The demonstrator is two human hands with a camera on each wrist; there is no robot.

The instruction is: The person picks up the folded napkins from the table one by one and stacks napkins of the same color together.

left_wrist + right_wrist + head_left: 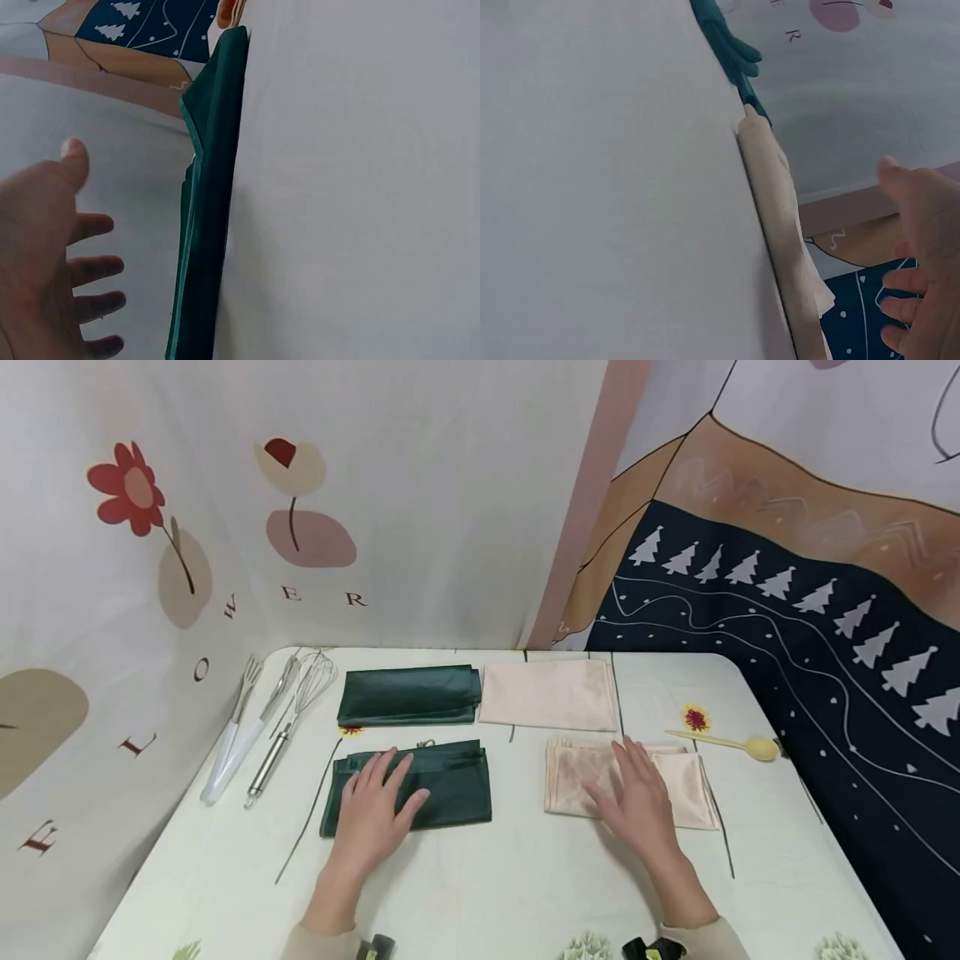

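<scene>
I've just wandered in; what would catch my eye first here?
Most likely the left hand hovering above the nearer dark green cloth, and the right hand above the nearer pale pink cloth. Behind them, a farther green cloth and a farther pink cloth lie folded side by side. The red flower printed at upper left in the head view also stands out.

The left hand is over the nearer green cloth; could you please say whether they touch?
Apart: the left wrist view shows a clear gap between the left hand and the nearer green cloth, with pale backdrop showing through it.
</scene>
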